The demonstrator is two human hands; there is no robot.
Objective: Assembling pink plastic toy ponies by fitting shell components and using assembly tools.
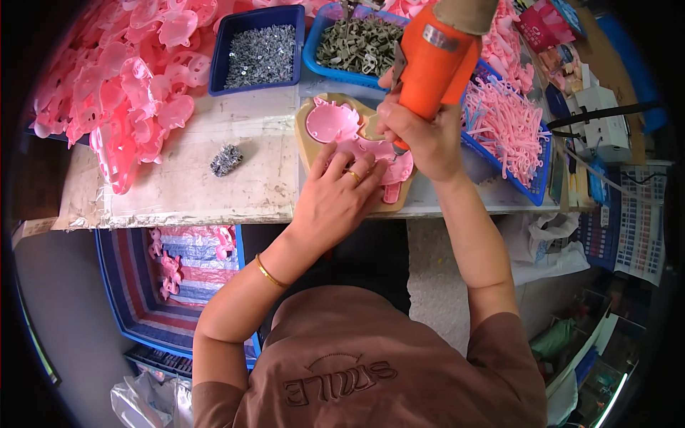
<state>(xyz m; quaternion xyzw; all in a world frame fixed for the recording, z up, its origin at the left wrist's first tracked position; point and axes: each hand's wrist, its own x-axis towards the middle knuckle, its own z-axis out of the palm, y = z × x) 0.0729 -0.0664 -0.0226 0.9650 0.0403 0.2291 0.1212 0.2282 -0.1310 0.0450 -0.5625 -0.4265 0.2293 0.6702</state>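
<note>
My right hand (432,143) is wrapped round an orange power screwdriver (435,68), which points downward. Its tip meets the right part of a pink plastic shell (332,123) with rounded lobes. This shell sits in a tan, shaped holding block (302,130) near the table's front edge. My left hand (334,196) lies over the shell and block with its fingers stretched and spread, pressing from the near side. Those fingers hide the shell's middle. Whether a screw is under the driver's tip cannot be made out.
Pink plastic parts (143,93) are heaped at the left. A small screw pile (227,160) lies on the table (264,143). Behind stand a dark blue bin (216,71) of small metal parts and a blue basket (311,60) of greenish clips. Pink strips (503,121) fill another basket at right.
</note>
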